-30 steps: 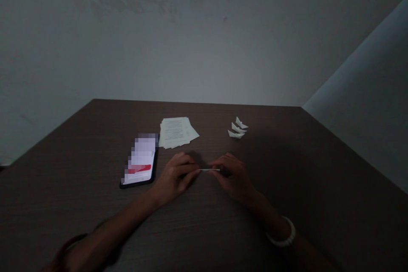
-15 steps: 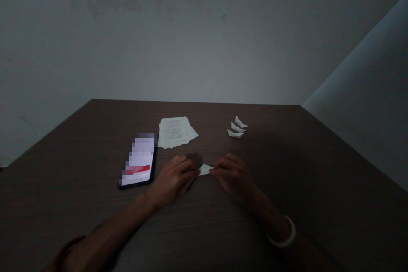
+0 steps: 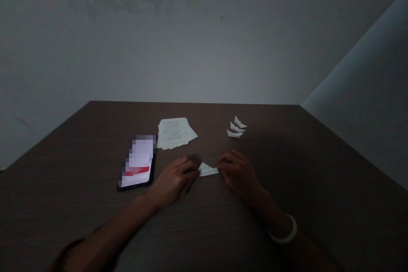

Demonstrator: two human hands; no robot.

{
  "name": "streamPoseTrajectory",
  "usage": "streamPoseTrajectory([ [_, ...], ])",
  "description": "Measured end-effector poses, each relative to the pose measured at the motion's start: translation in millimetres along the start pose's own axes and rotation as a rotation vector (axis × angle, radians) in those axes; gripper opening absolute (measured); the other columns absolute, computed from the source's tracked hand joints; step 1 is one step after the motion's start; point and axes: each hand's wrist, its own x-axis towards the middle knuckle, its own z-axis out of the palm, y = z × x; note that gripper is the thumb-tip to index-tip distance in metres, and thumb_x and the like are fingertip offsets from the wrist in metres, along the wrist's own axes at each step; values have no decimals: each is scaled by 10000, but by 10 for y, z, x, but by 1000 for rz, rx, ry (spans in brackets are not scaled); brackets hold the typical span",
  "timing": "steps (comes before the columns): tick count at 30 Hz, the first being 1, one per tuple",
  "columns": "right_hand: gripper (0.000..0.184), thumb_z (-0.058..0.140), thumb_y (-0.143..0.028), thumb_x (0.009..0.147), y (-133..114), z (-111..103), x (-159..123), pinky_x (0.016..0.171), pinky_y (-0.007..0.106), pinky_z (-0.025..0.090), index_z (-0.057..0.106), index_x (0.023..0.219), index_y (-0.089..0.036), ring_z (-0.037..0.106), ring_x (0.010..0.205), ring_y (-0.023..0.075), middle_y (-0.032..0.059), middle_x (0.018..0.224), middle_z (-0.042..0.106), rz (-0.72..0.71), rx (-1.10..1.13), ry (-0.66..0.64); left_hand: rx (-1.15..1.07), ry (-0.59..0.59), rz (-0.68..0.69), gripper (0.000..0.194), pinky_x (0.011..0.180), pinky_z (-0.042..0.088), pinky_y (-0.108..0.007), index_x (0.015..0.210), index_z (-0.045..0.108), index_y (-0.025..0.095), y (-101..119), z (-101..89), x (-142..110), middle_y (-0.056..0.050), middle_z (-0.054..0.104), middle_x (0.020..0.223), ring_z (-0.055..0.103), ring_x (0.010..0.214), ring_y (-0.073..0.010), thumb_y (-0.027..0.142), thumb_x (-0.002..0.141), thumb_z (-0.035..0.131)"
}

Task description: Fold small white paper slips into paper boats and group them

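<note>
A small folded white paper boat (image 3: 207, 170) is between my two hands, low over the brown table (image 3: 197, 229). Its middle rises to a point and a narrow end reaches to the right. My left hand (image 3: 176, 178) pinches its left end between thumb and fingers. The fingertips of my right hand (image 3: 239, 174) are closed at its right tip, which they partly hide. Beyond my right hand, three finished-looking paper boats (image 3: 235, 134) stand close together in a row.
A loose stack of printed paper sheets (image 3: 174, 132) lies beyond my left hand. Left of that hand is a phone (image 3: 137, 163) with its screen lit and blurred. A pale wall (image 3: 204, 51) rises behind the table's far edge.
My right hand has slid slightly right and away from the middle, so more of the folded paper boat shows. My left hand keeps its pinch in nearly the same place.
</note>
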Motion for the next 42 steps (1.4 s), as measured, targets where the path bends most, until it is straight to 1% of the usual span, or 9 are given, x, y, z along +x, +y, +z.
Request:
streamPoseTrajectory([
  [3,208,606,-36,791,-49,-10,3,768,323,447,685,891,-201,522,859,198,39,925,665,-18,88,1,-17,-9,1,209,694,456,-330,987,688,162,0,-2,1,-69,620,904,520,824,-214,165,950,482],
  [8,204,599,-84,811,-156,-20,16,810,324,457,689,947,-206,535,912,196,38,990,662,-129,199,-137,-37,-5,-9,236,691,470,-339,1019,691,161,-7,-10,3,-84,622,919,532,829,-220,167,948,466],
  [14,193,594,-116,831,-188,-45,28,828,336,445,694,967,-209,536,949,199,46,1031,649,-94,185,-218,-84,16,-131,292,766,496,-386,1146,653,139,-45,23,-5,-104,628,961,553,897,-238,137,899,497],
  [18,181,592,-133,839,-191,-62,42,825,335,434,683,979,-204,530,951,200,46,1018,640,-95,178,-237,-209,41,-203,278,800,499,-385,1106,667,147,-55,20,-3,-92,639,953,571,906,-224,128,886,497],
  [23,134,587,-148,847,-198,-62,48,794,330,419,668,946,-192,527,917,197,53,950,626,-89,150,-251,-339,18,-204,314,852,492,-398,1134,650,180,-28,-55,25,-73,646,1011,578,946,-218,130,848,532],
  [26,140,578,-151,854,-208,-71,53,799,333,408,663,956,-197,516,922,200,48,936,615,-87,135,-261,-351,18,-233,258,846,490,-389,1106,657,183,-28,-62,36,-66,654,983,584,933,-212,171,878,537],
  [33,334,574,-141,832,-259,-122,88,829,357,401,623,1153,-216,482,948,216,60,996,582,-93,119,-325,-369,60,-299,238,849,483,-373,1085,647,183,-39,-39,57,-53,666,978,592,925,-201,150,865,563],
  [38,348,568,-120,821,-275,-119,93,881,381,390,621,1153,-206,481,1012,227,73,1088,596,-100,143,-327,-373,76,-322,200,825,490,-371,1037,653,171,-26,-58,75,-58,670,950,592,892,-196,164,860,562],
  [42,341,570,-118,820,-276,-105,90,886,383,389,625,1144,-208,489,1026,229,72,1114,608,-101,157,-313,-344,100,-288,167,781,495,-363,976,656,159,-37,-35,72,-59,675,918,593,856,-196,142,842,556],
])
